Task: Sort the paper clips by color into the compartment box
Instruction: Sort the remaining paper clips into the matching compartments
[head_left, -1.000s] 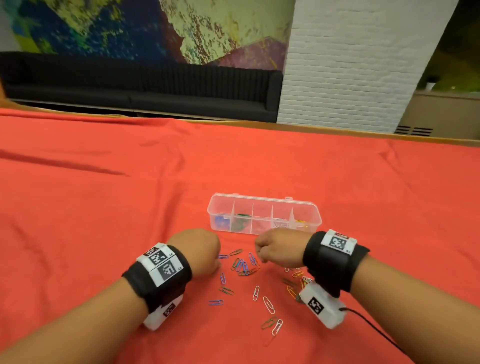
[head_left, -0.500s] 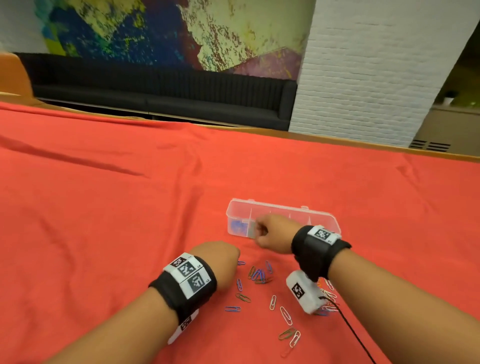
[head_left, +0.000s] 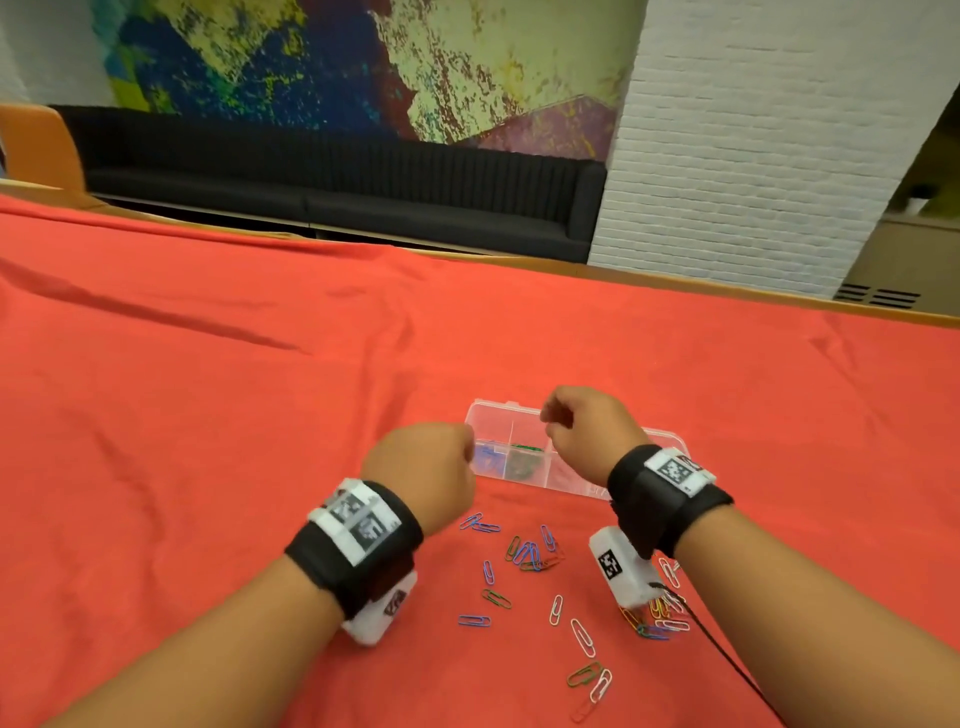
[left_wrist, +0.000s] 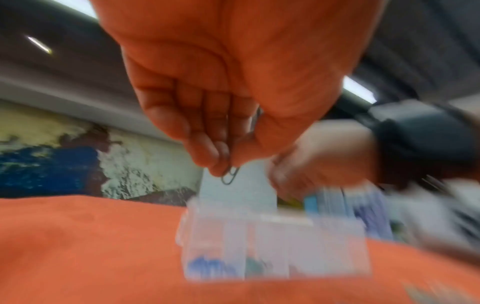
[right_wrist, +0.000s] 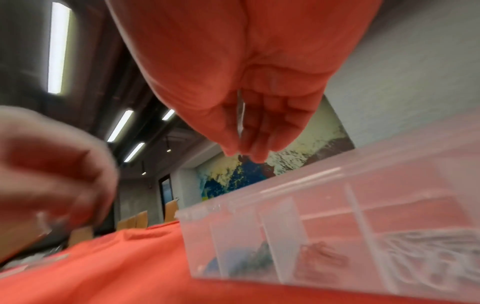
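The clear compartment box (head_left: 491, 410) stands on the red cloth, with blue clips (head_left: 487, 460) in its left cell and green clips (head_left: 519, 470) in the one beside it. My left hand (head_left: 441, 457) hovers at the box's left front corner and pinches a dark paper clip (left_wrist: 230, 176) between thumb and fingertips. My right hand (head_left: 550, 421) hangs over the box with its fingertips (right_wrist: 255, 158) pressed together and pointing down. Whether a clip is between them is unclear. A green clip (head_left: 524, 447) shows just below it. Loose coloured clips (head_left: 530, 556) lie in front of the box.
Another heap of clips (head_left: 657, 621) lies under the right wrist camera, whose black cable (head_left: 727, 670) trails toward me. Red cloth (head_left: 208, 415) covers the table up to its far wooden edge (head_left: 675, 278). A black sofa (head_left: 337, 176) and a white brick pillar (head_left: 753, 130) stand beyond.
Both hands rose from the loose clips and moved away from me to the box. The right reached it first. The left now carries a clip.
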